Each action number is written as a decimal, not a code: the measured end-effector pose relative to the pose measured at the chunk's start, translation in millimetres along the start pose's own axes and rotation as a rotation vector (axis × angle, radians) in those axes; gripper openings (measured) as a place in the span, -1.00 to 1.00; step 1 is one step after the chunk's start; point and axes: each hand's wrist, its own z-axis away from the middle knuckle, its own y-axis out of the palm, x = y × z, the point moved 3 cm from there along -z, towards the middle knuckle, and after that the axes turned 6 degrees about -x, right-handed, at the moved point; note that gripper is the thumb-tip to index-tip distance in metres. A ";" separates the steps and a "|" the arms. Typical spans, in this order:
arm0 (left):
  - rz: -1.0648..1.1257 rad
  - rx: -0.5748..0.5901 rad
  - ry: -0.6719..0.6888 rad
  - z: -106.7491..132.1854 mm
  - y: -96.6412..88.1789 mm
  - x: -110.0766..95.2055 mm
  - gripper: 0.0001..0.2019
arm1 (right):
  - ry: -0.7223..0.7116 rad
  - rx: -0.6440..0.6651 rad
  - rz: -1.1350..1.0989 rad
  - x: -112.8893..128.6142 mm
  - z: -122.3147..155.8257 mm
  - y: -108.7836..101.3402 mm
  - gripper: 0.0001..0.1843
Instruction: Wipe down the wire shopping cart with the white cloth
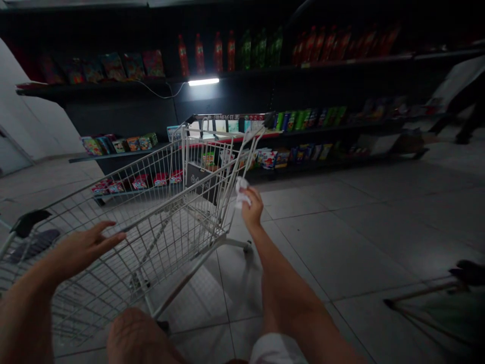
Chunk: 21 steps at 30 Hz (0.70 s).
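A white wire shopping cart stands in front of me on a tiled floor, angled away to the right. My left hand hovers over the cart's near rim with its fingers stretched out, holding nothing. My right hand is closed around a crumpled white cloth and presses it against the cart's right side wall, near the front corner. A black sign plate hangs inside the cart's far end.
Dark store shelves run across the back with red and green bottles, snack bags and boxes, lit by one strip light. Part of another cart shows at the lower right. A person's legs are at the far right.
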 end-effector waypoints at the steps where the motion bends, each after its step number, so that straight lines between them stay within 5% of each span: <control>1: 0.034 0.017 0.035 -5.2 -0.7 -15.1 -0.20 | -0.039 -0.051 -0.010 7.1 -33.2 1.1 -0.47; 4: 0.047 -0.069 0.228 -25.4 -1.3 -78.2 -0.21 | -0.140 -0.111 -0.002 29.3 -111.0 23.1 -0.35; 6: -0.044 -0.108 0.365 -40.0 3.4 -123.2 -0.28 | -0.190 -0.098 0.004 41.4 -126.6 44.9 -0.30; 10: -0.244 -0.142 0.393 -67.8 14.7 -179.6 -0.35 | -0.201 -0.071 0.012 51.3 -61.9 74.2 -0.31; 14: -0.256 -0.203 0.367 -85.5 21.1 -190.9 -0.31 | -0.167 0.097 0.040 46.1 37.2 76.3 -0.37; 16: -0.249 -0.238 0.379 -89.0 24.9 -187.2 -0.30 | -0.190 0.203 -0.008 42.7 52.9 68.9 -0.46; 18: -0.271 -0.292 0.396 -89.4 27.5 -180.8 -0.31 | -0.186 0.158 -0.076 37.2 29.4 54.2 -0.53; 21: -0.322 -0.331 0.398 -87.2 28.3 -168.7 -0.36 | -0.160 -0.110 -0.107 23.1 -66.0 28.0 -0.50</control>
